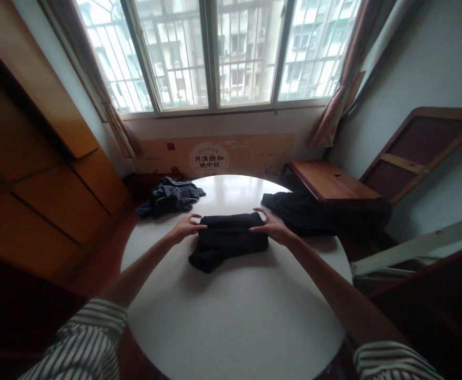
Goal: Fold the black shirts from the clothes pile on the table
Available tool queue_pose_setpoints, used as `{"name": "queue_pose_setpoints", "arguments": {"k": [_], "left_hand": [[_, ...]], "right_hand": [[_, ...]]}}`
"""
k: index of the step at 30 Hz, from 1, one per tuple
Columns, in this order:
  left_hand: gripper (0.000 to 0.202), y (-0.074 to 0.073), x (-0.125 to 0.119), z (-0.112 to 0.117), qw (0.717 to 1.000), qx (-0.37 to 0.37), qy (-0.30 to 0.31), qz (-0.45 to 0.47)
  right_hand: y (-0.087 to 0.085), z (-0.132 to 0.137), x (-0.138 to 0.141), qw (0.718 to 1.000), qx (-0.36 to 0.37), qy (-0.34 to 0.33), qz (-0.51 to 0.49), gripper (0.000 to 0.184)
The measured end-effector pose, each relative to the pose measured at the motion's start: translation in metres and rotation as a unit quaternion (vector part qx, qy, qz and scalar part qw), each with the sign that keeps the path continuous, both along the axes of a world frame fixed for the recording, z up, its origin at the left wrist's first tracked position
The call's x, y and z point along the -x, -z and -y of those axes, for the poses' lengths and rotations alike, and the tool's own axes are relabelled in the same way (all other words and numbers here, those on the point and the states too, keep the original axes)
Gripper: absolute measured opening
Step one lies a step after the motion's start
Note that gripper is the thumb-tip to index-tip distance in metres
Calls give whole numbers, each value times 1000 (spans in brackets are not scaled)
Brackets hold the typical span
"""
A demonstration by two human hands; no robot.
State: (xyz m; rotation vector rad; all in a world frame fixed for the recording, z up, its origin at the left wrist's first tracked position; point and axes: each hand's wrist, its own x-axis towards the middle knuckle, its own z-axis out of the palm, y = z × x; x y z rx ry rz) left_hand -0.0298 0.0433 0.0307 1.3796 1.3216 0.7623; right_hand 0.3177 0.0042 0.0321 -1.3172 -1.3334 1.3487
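Black garment (228, 240), folded into a chunky bundle, sits about mid-desk (234, 316), a bit toward the far side, with one floppy end trailing off toward the near left. Left hand (186, 227) is on its left end, fingers (198, 228) curled over the top edge and pinching the cloth. Right hand (269, 227) is doing the same on the right end, fingers (257, 229) closed on the fabric, thumb up at the far corner. Both arms come in from striped sleeves (84, 343) at the bottom. The desk is round and white. A crumpled blue-grey garment (171, 196) lies at the far left edge, well apart from the bundle, and another dark piece (294, 211) sits at the far right, just beside the right hand, draped partly over the rim. Behind the desk there's a window (215, 53) with curtains, and a wooden bench (329, 182) off to the right.
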Motion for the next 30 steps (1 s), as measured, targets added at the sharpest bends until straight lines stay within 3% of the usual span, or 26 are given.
{"name": "queue_pose_setpoints", "arguments": {"k": [2, 4, 5, 7, 10, 12, 16, 19, 24, 27, 30], "left_hand": [[59, -1, -2, -7, 994, -93, -11, -57], [43, -5, -8, -18, 974, -206, -19, -94], [37, -8, -13, -25, 965, -243, -9, -100], [34, -13, -23, -38, 963, -246, 49, -101], [44, -16, -33, -52, 969, -158, 151, -112], [46, -14, -33, -54, 963, -147, 182, -133], [39, -10, -25, -50, 949, -193, 196, -153], [38, -11, -23, -49, 958, -165, 188, -139], [36, -22, -35, -54, 954, -81, 238, -162], [37, -28, -44, -52, 948, -88, 269, -149], [36, -38, -46, -47, 940, -103, 296, -137]], "right_hand": [[-4, -9, -6, 988, -74, 32, 135, 67], [-12, -22, -6, 953, -181, 66, 235, 54], [-17, -30, -5, 939, -225, 61, 253, 52], [-26, -46, 2, 936, -251, -13, 245, 51], [-32, -63, 13, 940, -172, -163, 245, 49], [-29, -64, 14, 931, -126, -205, 276, 55], [-12, -51, 2, 938, -88, -189, 278, 70], [-10, -47, -8, 944, -99, -161, 271, 74], [-37, -62, -2, 914, -57, -218, 337, 61], [-50, -65, 8, 892, -25, -267, 364, 50], [-54, -58, 14, 886, -38, -279, 368, 46]]}}
